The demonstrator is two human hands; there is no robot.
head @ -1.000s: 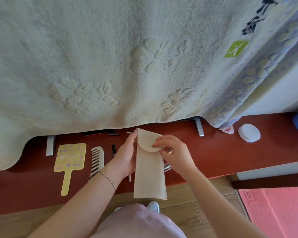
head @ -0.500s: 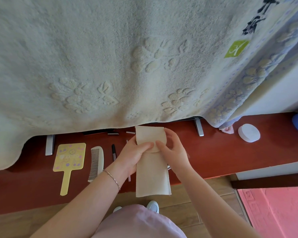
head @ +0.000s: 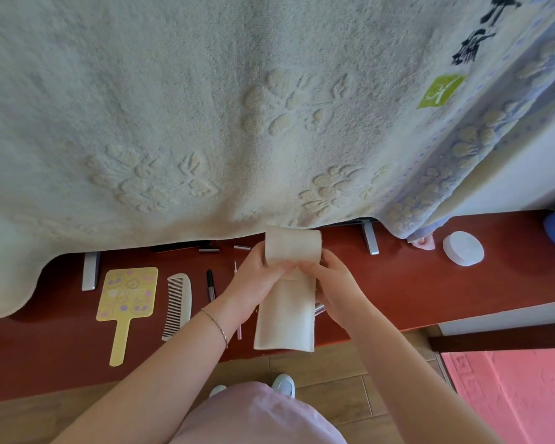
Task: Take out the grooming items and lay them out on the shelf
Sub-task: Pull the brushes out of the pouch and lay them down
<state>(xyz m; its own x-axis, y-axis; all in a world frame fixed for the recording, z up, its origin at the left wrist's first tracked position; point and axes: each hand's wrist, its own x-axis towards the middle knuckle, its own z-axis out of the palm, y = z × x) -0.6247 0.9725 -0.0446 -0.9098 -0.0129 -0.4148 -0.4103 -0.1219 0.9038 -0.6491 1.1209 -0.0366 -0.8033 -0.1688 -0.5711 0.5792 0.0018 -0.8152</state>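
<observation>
A beige felt pouch (head: 285,318) hangs over the front edge of the red-brown shelf (head: 414,293), its flap folded down over the front. My left hand (head: 253,283) and my right hand (head: 334,286) both pinch the pouch at the flap, thumbs pressed on it. Laid out on the shelf to the left are a yellow hand mirror (head: 125,299), a white comb (head: 177,304), a dark pen-like stick (head: 211,285) and a thin pink tool (head: 236,270). Small metal pieces (head: 209,250) lie further back. A metal item (head: 320,309) peeks out behind the pouch.
A large pale towel (head: 237,107) hangs over the back of the shelf and hides what is behind it. A white round box (head: 463,248) lies on the shelf at the right. Two metal feet (head: 369,240) stand under the towel. A pink mat (head: 510,395) covers the floor at lower right.
The pouch's round flap was open and held up by my right hand. It has been folded down over the front, and both hands now press on it.
</observation>
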